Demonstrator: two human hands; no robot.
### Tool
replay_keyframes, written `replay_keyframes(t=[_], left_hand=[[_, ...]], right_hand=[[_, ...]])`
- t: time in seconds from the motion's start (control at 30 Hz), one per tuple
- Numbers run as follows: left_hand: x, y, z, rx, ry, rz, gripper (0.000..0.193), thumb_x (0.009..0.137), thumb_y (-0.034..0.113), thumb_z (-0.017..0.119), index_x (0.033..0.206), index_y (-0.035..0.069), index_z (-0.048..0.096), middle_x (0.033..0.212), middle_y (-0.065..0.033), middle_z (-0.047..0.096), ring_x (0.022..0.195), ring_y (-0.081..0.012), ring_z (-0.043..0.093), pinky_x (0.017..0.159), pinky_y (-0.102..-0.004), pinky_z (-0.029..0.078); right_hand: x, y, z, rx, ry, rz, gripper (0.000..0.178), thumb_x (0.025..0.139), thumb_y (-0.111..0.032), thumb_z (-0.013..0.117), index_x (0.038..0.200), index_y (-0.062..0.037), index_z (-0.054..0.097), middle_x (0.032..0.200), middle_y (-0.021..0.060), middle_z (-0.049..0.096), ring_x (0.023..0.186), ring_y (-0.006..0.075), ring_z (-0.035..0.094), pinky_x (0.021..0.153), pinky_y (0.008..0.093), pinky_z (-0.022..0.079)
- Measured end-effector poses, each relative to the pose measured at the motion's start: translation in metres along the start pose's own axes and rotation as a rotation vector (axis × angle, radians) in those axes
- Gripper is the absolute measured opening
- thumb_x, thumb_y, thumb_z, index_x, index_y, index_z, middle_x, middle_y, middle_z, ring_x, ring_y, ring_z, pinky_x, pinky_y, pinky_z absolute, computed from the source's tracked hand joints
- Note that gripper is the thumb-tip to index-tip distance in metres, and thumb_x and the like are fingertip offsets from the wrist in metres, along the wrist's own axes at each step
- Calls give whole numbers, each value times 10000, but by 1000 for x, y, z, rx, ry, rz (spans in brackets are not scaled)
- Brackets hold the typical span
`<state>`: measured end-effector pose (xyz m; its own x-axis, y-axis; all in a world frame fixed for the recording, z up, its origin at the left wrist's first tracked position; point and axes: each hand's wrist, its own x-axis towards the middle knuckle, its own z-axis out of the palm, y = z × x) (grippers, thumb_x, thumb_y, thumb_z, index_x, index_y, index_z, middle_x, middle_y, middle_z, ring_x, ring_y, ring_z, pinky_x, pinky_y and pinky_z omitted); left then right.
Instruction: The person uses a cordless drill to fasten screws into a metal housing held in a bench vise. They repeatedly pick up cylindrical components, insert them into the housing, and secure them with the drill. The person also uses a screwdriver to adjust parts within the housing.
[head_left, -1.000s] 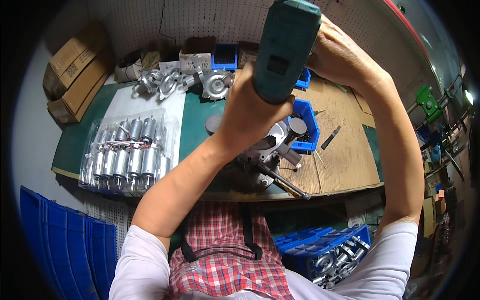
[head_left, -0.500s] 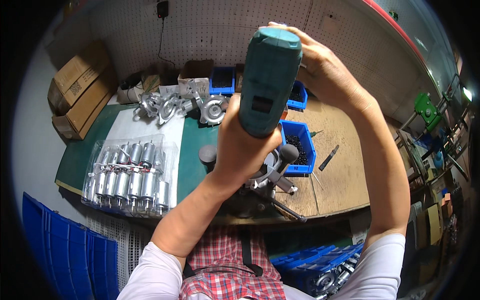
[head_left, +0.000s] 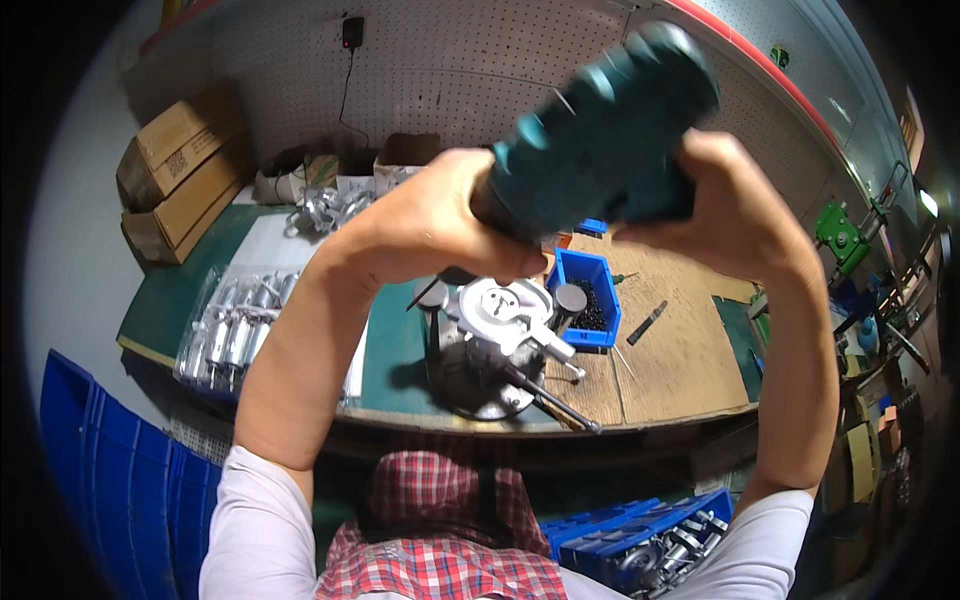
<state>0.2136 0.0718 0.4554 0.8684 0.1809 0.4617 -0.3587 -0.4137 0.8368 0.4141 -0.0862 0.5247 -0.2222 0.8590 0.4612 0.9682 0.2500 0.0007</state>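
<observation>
A teal cordless drill (head_left: 600, 130) is held up in front of me, tilted with its far end to the upper right and blurred by motion. My left hand (head_left: 430, 215) wraps its lower left end, where a thin dark bit (head_left: 425, 291) pokes out beneath the hand. On the drill's right side, my right hand (head_left: 735, 215) grips a blocky part of it; some of its fingers are hidden. Below the drill, a silvery cast metal housing (head_left: 500, 308) sits on a round-based clamping fixture (head_left: 480, 385) with dark round knobs and a lever.
A blue bin (head_left: 612, 318) of small black screws stands right of the fixture, with a dark knife-like tool (head_left: 648, 322) beyond it. Motors in a clear tray (head_left: 230, 325) lie at left. Cardboard boxes (head_left: 185, 180) stand behind. Blue crates (head_left: 120, 460) are at lower left, and a blue bin of metal parts (head_left: 640, 540) at lower right.
The drill has swung from upright to a tilt toward the upper right, uncovering the housing. My left hand has shifted up and left; my right hand has moved down and right along the drill.
</observation>
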Motion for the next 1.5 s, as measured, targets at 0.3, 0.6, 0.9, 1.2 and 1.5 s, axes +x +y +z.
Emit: replay_keyframes(t=[0.3,0.6,0.9,1.2,1.5], left_hand=[[-52,-47,91,802,382,41,495,647,85,808,1073,-8,574,866,-222,670,847,-414,666,747,-440,535],[-48,-37,93,483,73,-50,407,589,101,759,956,-22,635,877,-210,685,850,-382,675,784,-408,534],[-33,-40,90,556,-68,-169,472,607,124,780,1035,-8,631,965,-204,670,980,-361,637,879,-400,500],[-93,-95,61,528,674,2,155,867,58,645,1007,7,604,925,-104,651,818,-170,611,735,-292,485],[-112,-205,127,811,571,-32,383,851,167,702,1162,-30,597,1060,-221,642,995,-408,616,907,-452,490]], right_hand=[[-108,-41,81,156,104,282,320,719,-150,817,984,-34,680,834,169,709,791,346,707,714,411,576],[-140,-50,74,10,31,309,464,711,-149,853,1112,-59,638,978,124,698,885,290,698,771,387,566],[-148,-32,93,166,84,335,503,708,-155,862,1139,-41,629,1024,117,679,922,283,677,827,374,544],[-221,94,117,-109,382,962,409,850,-214,737,1163,10,599,1032,217,686,959,408,651,817,441,512],[-330,171,201,-786,-133,959,748,794,-17,703,1463,-244,458,1023,176,529,1012,363,520,918,432,420]])
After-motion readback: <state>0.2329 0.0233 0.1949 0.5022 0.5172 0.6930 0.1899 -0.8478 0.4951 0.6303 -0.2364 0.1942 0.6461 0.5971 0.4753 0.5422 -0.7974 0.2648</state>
